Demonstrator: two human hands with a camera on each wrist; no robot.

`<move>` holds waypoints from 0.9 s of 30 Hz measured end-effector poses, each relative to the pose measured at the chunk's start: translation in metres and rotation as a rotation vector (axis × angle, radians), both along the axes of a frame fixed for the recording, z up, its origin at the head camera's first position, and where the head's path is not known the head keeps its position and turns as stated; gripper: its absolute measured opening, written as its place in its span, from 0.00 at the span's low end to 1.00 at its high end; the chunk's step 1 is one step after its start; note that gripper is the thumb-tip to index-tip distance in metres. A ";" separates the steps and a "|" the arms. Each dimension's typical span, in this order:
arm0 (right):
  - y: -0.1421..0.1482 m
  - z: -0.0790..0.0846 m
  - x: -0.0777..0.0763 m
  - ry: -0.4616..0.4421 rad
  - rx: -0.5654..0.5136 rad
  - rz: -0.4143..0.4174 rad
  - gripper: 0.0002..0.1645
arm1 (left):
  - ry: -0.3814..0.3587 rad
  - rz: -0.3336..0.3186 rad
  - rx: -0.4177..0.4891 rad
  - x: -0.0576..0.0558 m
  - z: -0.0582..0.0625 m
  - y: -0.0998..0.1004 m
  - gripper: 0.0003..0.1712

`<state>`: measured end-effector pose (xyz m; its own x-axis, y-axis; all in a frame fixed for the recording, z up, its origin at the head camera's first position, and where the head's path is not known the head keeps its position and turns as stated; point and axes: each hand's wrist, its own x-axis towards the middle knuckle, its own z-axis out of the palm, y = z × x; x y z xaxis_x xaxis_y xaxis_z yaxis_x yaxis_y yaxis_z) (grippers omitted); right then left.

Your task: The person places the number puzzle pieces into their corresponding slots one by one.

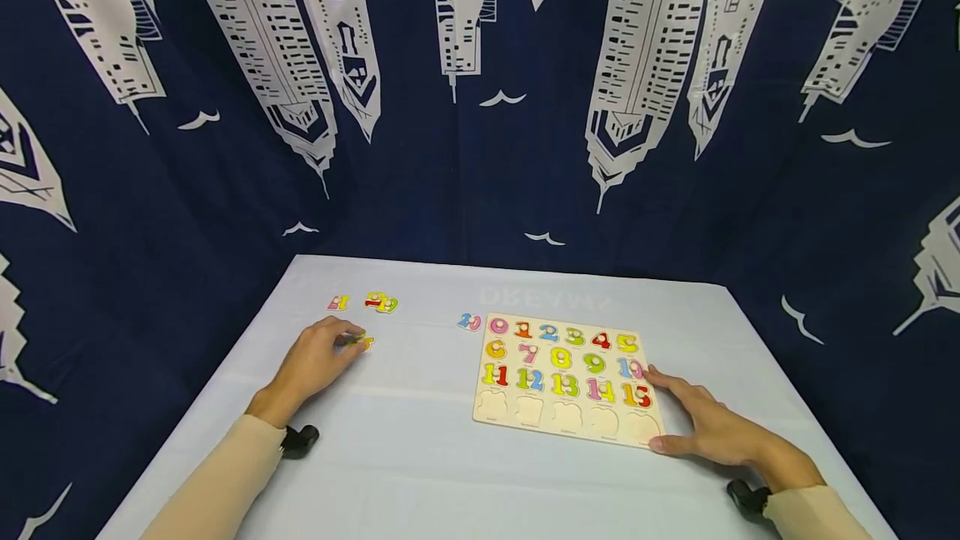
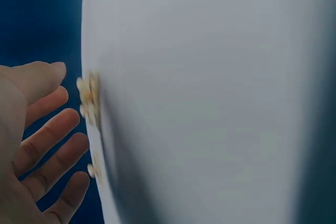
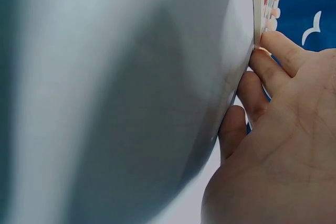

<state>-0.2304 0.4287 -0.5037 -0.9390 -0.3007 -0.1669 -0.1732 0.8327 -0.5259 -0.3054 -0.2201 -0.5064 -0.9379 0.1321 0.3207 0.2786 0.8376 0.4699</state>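
In the head view a wooden number puzzle board [image 1: 512,407] lies on the white table, its upper three rows filled with coloured numbers and its bottom row showing bare recesses. My right hand [image 1: 712,427] touches the board's right side, the thumb by the near corner and the fingers along the edge. At the left, my left hand [image 1: 318,361] reaches to a yellow-and-green number piece [image 1: 367,342], partly hidden by the fingers. The left wrist view has its fingers spread loosely, with blurred pieces [image 2: 90,98] beyond the fingertips and nothing visibly gripped.
Beyond the left hand lie a pink-and-yellow number piece [image 1: 338,302] and a small overlapping cluster of number pieces [image 1: 381,302]. A blue-and-pink 20 piece [image 1: 469,322] sits beside the board's far left corner. A dark blue cloth [image 1: 457,173] with white buildings hangs behind the table [image 1: 405,473].
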 end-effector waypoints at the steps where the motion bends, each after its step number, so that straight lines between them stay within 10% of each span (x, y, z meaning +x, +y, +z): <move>1: 0.000 0.000 0.000 0.001 0.001 0.000 0.70 | -0.010 0.003 0.000 0.001 -0.001 -0.005 0.14; 27: -0.001 0.002 0.001 -0.017 0.009 -0.016 0.70 | -0.129 -0.009 -0.042 -0.012 0.002 -0.006 0.02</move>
